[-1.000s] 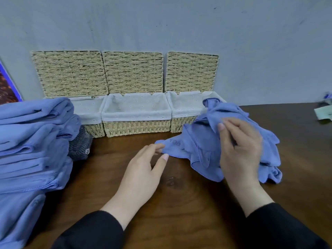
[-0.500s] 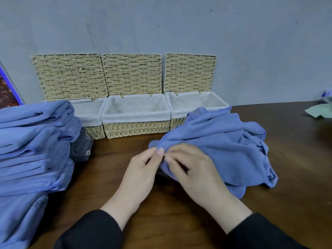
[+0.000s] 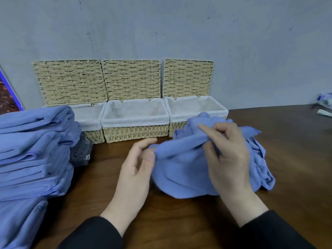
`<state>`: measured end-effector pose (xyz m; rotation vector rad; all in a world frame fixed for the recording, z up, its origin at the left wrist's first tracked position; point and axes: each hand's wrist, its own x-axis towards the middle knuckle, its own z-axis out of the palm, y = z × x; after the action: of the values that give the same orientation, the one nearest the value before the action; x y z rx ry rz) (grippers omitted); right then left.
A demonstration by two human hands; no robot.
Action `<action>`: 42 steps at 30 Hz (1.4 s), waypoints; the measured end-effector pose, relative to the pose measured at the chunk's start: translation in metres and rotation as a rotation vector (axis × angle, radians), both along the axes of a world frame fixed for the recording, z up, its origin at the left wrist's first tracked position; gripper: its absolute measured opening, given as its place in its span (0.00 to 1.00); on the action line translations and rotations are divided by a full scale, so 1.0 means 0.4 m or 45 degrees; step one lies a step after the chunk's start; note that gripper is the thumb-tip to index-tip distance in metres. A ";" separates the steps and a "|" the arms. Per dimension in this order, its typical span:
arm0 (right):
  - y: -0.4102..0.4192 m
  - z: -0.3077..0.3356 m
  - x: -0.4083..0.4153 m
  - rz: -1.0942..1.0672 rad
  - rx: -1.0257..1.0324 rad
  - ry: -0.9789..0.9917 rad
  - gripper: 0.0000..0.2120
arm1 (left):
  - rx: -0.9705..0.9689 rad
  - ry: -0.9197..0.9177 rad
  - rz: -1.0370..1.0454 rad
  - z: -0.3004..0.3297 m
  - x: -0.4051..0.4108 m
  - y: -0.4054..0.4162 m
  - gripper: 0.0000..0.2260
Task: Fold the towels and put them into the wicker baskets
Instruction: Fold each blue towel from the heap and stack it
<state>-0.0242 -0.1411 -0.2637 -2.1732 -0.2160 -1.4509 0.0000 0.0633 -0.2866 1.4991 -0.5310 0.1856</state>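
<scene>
1. Blue and rumpled, the unfolded towel (image 3: 181, 169) lies bunched on the dark wooden table (image 3: 296, 159), with both hands on it.
2. The right hand (image 3: 228, 155) rests on top of the towel, thumb and curled fingers pinching a ridge of cloth, the forefinger stretched out towards the left.
3. The left hand (image 3: 136, 169) is at the towel's left edge, just beside the right hand; its fingers are loosely bent and its thumb touches the hem, but whether it truly grips the cloth I cannot tell.
4. Beyond the hands, three wicker baskets stand in a row against the grey wall (image 3: 251, 51), lids open, white liners showing.
5. The right basket (image 3: 197, 108) is directly behind the right hand, the towel's far folds covering its front; the middle basket (image 3: 134, 130) is beyond the left hand; the left basket (image 3: 91, 121) is further left.
6. Far left of the left hand rises a stack of folded blue towels (image 3: 34, 150), with a dark grey cloth (image 3: 80, 153) tucked beside it.
</scene>
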 end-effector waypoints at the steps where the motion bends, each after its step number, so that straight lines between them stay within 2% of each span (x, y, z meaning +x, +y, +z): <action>1: 0.027 0.009 -0.015 0.089 -0.020 -0.006 0.17 | 0.068 0.013 -0.051 0.004 -0.007 0.000 0.24; 3: 0.086 0.019 -0.044 0.294 -0.055 0.098 0.18 | 0.149 0.032 -0.140 -0.002 -0.025 -0.005 0.32; 5: 0.137 0.028 -0.063 0.466 -0.023 0.254 0.19 | 0.135 0.011 -0.062 -0.009 -0.042 -0.005 0.25; 8: 0.176 0.063 -0.088 0.671 0.090 0.495 0.18 | -0.171 0.050 0.091 0.010 -0.059 0.017 0.17; 10: 0.190 0.087 -0.111 0.811 0.001 0.658 0.21 | -0.419 0.097 0.149 0.053 -0.069 0.041 0.24; 11: 0.198 0.092 -0.122 0.846 -0.058 0.712 0.22 | -0.495 0.070 0.232 0.081 -0.068 0.061 0.22; 12: 0.205 0.093 -0.131 0.838 -0.105 0.718 0.22 | -0.546 0.024 0.346 0.105 -0.060 0.090 0.16; 14: 0.213 0.087 -0.138 0.725 -0.155 0.600 0.20 | -0.557 -0.081 0.525 0.152 -0.035 0.166 0.08; 16: 0.206 0.067 -0.119 0.580 -0.144 0.551 0.20 | -0.392 -0.170 0.664 0.175 -0.018 0.238 0.09; 18: 0.190 0.035 -0.087 0.425 -0.177 0.647 0.23 | -0.145 -0.231 0.771 0.188 -0.028 0.263 0.06; 20: 0.171 -0.023 -0.051 0.243 -0.266 0.779 0.27 | 0.222 -0.244 0.705 0.170 -0.041 0.244 0.02; 22: 0.157 -0.083 -0.023 0.032 -0.423 0.827 0.29 | 0.597 -0.114 0.537 0.111 -0.045 0.216 0.13; 23: 0.153 -0.105 -0.010 -0.048 -0.491 0.804 0.26 | 0.768 -0.055 0.474 0.069 -0.038 0.214 0.20; 25: 0.149 -0.121 0.006 -0.117 -0.494 0.720 0.13 | 0.980 -0.036 0.425 -0.001 -0.028 0.201 0.33; 27: 0.148 -0.112 0.010 -0.077 -0.477 0.609 0.03 | 1.175 -0.108 0.350 -0.033 -0.026 0.180 0.38; 28: 0.150 -0.103 0.008 -0.007 -0.454 0.588 0.05 | 1.260 -0.176 0.342 -0.036 -0.020 0.169 0.37; 30: 0.167 -0.080 -0.013 0.210 -0.404 0.614 0.10 | 1.188 -0.317 0.383 -0.019 -0.011 0.153 0.32; 33: 0.233 -0.048 -0.058 0.662 -0.406 0.916 0.10 | 0.672 -0.382 0.469 0.001 0.001 0.160 0.22; 34: 0.254 -0.046 -0.064 0.797 -0.447 1.013 0.10 | 0.623 -0.371 0.455 -0.001 0.006 0.167 0.22; 36: 0.270 -0.053 -0.064 0.922 -0.502 1.053 0.11 | 0.786 -0.273 0.344 -0.019 0.020 0.182 0.26; 37: 0.265 -0.055 -0.061 0.909 -0.504 0.970 0.11 | 0.925 -0.183 0.290 -0.029 0.027 0.186 0.28; 40: 0.220 -0.044 -0.047 0.702 -0.289 0.519 0.10 | 1.237 -0.042 0.318 -0.050 0.042 0.183 0.33; 42: 0.195 -0.041 -0.020 0.488 -0.196 0.400 0.10 | 1.373 -0.033 0.434 -0.051 0.045 0.169 0.35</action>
<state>-0.0322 -0.0631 -0.2802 -2.2863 -0.6090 -0.8960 0.0179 0.1309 -0.3071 2.6450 -0.3954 0.1905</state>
